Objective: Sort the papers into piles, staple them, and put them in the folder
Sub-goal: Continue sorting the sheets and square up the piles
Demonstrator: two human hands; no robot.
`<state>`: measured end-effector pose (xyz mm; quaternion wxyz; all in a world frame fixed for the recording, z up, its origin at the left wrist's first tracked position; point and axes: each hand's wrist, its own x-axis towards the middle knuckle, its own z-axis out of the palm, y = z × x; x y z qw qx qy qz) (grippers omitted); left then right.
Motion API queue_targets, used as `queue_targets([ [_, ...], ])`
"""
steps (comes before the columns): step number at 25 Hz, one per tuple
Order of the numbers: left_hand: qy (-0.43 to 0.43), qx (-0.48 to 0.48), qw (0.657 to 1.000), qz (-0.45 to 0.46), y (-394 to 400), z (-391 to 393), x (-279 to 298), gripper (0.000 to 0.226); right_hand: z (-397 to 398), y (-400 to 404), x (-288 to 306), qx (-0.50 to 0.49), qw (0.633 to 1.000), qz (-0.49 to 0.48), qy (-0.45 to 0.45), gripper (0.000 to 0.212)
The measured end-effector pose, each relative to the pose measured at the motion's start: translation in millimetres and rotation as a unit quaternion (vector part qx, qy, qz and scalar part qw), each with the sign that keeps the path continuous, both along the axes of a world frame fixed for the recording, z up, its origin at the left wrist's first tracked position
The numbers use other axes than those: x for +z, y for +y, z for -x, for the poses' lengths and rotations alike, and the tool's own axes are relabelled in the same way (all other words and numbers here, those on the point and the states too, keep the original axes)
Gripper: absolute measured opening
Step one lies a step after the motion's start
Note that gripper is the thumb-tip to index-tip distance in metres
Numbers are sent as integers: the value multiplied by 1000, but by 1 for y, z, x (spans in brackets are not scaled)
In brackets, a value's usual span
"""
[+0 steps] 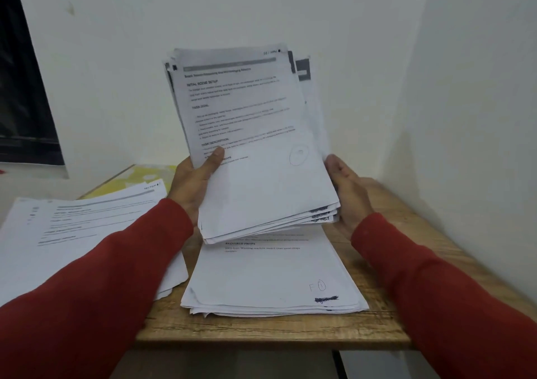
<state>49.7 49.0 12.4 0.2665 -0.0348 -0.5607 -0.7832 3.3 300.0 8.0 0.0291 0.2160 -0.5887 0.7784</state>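
The held stack of papers (255, 146) sits at the centre of the frame, raised clear of the table (386, 213) and tilted back so its printed top sheet faces the camera; in my judgement it is held this way so the heading can be read before the sheet is assigned to a pile.

The left hand (193, 184) grips the stack's lower left edge, thumb pressed across the face of the top sheet and the other fingers hidden behind the paper. The right hand (350, 192) cups the lower right corner from the side, fingers curled round the edges, apparently to square the fanned sheets and keep them from sliding. Both sleeves are red.

Directly below the held stack, at lower centre, a pile of papers (273, 280) lies flat on the table with a handwritten mark near its lower right corner; the mark likely serves as the sorting key. A second group of printed sheets (78, 233) lies at the left of the frame, overhanging the table's left edge and well apart in sense from the centre pile, which suggests a separate category.

A yellow folder (136, 179) lies at centre left, partly under the left sheets, presumably kept back for the last step.

No stapler is visible. Sorting appears under way; stapling and filing are not yet done.
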Motion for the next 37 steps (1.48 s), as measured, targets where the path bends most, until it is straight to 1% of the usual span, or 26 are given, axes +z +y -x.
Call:
queue_targets([
  [2, -11, -4, 1000, 7, 4, 1, -2, 22, -1, 2, 0, 44, 998, -24, -35, 62],
  [3, -13, 1, 1000, 7, 5, 1, -2, 19, -2, 1, 1, 53, 997, -40, -29, 66],
  [4, -13, 8, 1000, 7, 6, 1, -3, 16, -3, 1, 2, 40, 997, -57, -14, 60],
  [5, -10, 15, 1000, 9, 7, 0, -3, 16, -5, 0, 3, 6, 998, -70, -2, 50],
  [8, -4, 7, 1000, 23, 8, -2, -4, 21, -2, -1, 1, -108, 992, -65, 15, 33],
  [11, -3, -24, 999, 26, 10, -2, -4, 29, 4, 3, -1, -136, 989, -50, 19, 9],
  [12, -3, -24, 999, 29, 10, -1, -3, 28, 6, 5, -1, -130, 990, -43, 14, 8],
  [15, -12, 0, 999, 38, 9, 1, -3, 28, 13, 7, -5, -126, 991, -48, 25, 15],
  [19, -12, 60, 997, 52, -17, -11, 12, 27, 26, 21, -8, -238, 970, -39, 36, 22],
  [21, 7, 107, 993, 54, -50, -29, 35, 24, 37, 28, -13, -274, 958, -74, 26, 20],
  [22, 21, 135, 989, 51, -69, -41, 49, 21, 39, 28, -15, -266, 959, -100, 14, 19],
  [23, 35, 172, 983, 46, -89, -53, 63, 20, 40, 26, -16, -233, 966, -111, -10, 20],
  [25, 60, 252, 965, 40, -130, -79, 85, 23, 32, 13, -12, -133, 981, -116, -78, 19],
  [27, 70, 292, 953, 35, -162, -102, 97, 20, 10, -11, 5, -57, 982, -145, -109, 15],
  [29, 71, 292, 953, 24, -174, -116, 103, 12, -12, -39, 23, -4, 977, -185, -105, 11],
  [31, 71, 271, 960, 16, -170, -120, 104, 8, -28, -69, 32, 54, 966, -237, -89, 13],
  [33, 63, 240, 969, 7, -158, -115, 100, 10, -42, -100, 37, 95, 955, -267, -86, 17],
  [37, 36, 195, 980, 26, -123, -101, 84, 19, -58, -148, 17, 126, 939, -300, -116, 19],
])
